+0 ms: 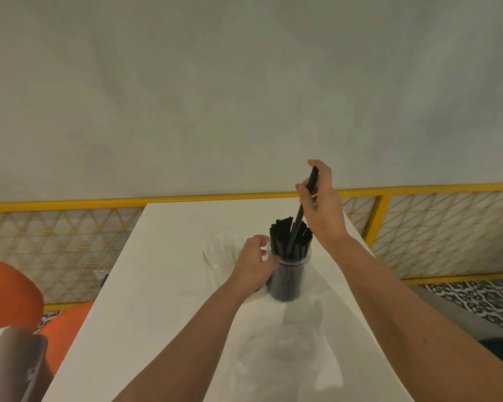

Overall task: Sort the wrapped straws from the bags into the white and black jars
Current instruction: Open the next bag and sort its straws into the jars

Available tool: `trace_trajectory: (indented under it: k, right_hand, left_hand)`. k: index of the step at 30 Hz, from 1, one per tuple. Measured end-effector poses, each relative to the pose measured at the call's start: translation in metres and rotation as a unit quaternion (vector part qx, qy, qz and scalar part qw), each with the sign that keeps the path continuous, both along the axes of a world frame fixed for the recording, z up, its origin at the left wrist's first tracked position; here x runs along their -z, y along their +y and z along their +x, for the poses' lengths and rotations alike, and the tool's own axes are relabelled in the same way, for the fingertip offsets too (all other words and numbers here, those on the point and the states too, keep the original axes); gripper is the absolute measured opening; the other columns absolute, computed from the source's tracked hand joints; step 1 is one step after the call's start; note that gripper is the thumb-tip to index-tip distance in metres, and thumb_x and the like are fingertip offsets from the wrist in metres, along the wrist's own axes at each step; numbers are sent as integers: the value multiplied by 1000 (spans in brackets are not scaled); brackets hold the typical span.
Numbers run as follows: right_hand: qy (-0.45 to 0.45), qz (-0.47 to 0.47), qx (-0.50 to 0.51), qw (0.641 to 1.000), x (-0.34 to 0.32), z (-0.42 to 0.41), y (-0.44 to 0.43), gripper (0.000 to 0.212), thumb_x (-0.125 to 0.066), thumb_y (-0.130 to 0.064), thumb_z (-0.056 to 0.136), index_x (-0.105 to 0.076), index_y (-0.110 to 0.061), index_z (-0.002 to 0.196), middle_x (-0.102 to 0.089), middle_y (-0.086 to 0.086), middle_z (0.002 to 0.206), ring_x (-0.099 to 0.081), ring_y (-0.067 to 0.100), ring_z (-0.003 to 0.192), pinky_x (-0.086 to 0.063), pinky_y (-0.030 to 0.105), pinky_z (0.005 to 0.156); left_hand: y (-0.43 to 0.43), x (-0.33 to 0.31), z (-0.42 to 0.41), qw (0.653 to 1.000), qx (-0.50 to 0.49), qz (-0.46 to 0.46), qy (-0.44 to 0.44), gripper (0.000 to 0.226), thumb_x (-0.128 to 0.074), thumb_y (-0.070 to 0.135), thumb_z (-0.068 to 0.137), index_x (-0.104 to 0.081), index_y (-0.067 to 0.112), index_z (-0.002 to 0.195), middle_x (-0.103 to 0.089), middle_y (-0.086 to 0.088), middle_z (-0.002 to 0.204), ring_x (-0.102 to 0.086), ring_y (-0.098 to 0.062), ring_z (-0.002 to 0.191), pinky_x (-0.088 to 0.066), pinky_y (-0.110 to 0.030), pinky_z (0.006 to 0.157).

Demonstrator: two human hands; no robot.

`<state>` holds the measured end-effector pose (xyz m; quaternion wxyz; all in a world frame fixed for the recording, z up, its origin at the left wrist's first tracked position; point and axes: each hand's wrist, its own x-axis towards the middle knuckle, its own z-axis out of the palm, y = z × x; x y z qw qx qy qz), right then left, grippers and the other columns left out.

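A clear jar [288,278] packed with several black wrapped straws stands on the white table [157,285]. My right hand [321,204] pinches one black straw [301,211] above it, the straw's lower end down among the others. My left hand [254,262] curls round the jar's left side near the rim. To the left of that hand stands a second clear jar [218,256] holding white straws, partly hidden by my left hand. A crumpled clear plastic bag [285,352] lies on the table in front of the jars, between my forearms.
A yellow mesh railing [70,242] runs behind and beside the table. Orange seats [9,294] sit at the lower left. A patterned tile floor [482,303] shows at the right. The table's right edge passes close behind the black jar.
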<state>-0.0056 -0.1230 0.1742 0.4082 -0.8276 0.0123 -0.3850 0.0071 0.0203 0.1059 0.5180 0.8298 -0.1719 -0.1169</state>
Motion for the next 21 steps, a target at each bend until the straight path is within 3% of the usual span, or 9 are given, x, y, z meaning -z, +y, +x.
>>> trace_trajectory:
  k: [5, 8, 10, 13, 16, 18, 21]
  right_hand:
    - [67, -15, 16, 997, 28, -1, -7, 34, -46, -20, 97, -40, -19, 130, -60, 11, 87, -58, 21, 77, -49, 32, 69]
    - [127, -28, 28, 991, 55, 2, -12, 31, -42, -18, 98, -47, -17, 128, -61, 6, 110, -55, 19, 105, -42, 21, 86]
    - [156, -72, 40, 984, 75, 3, -16, 32, -40, -13, 98, -53, -12, 126, -58, 7, 123, -48, 20, 117, -34, 19, 95]
    - [163, -122, 42, 978, 102, 2, -20, 31, -45, -2, 93, -61, -4, 121, -55, 15, 130, -47, 32, 123, -34, 34, 109]
    - [155, -125, 43, 979, 110, -2, -17, 35, -47, -1, 92, -58, -4, 125, -49, 19, 136, -41, 37, 129, -33, 45, 111]
    - [114, -113, 53, 986, 104, -6, -11, 36, -46, -5, 92, -55, -5, 127, -48, 19, 136, -38, 31, 130, -31, 38, 109]
    - [2, -140, 43, 989, 96, -11, 2, 30, -48, -8, 88, -56, -11, 118, -56, 15, 118, -42, 17, 111, -41, 29, 95]
  left_hand:
    - [-11, 7, 5, 999, 8, 47, -18, 55, -60, 24, 90, -37, 12, 138, -38, -7, 143, -44, -22, 126, -43, -36, 102]
    - [-16, 8, 6, 998, 13, 57, -24, 62, -60, 24, 90, -30, 13, 143, -32, -7, 149, -39, -22, 132, -39, -34, 104]
    - [-18, 9, 6, 997, 21, 66, -39, 61, -58, 23, 91, -29, 13, 144, -34, -7, 148, -39, -22, 133, -38, -29, 99]
    - [-20, 9, 4, 996, 32, 63, -54, 53, -56, 18, 92, -34, 12, 140, -42, -7, 143, -43, -21, 127, -37, -22, 88]
    - [-20, 12, 2, 996, 33, 54, -60, 52, -58, 16, 91, -37, 10, 139, -45, -9, 140, -45, -22, 125, -43, -22, 85]
    - [-17, 17, 1, 997, 21, 47, -65, 51, -58, 16, 91, -39, 5, 136, -46, -12, 137, -45, -23, 124, -42, -18, 80]
    - [-12, 30, 1, 996, 3, 42, -73, 59, -57, 18, 91, -30, 7, 143, -37, -9, 143, -41, -22, 130, -41, -31, 103]
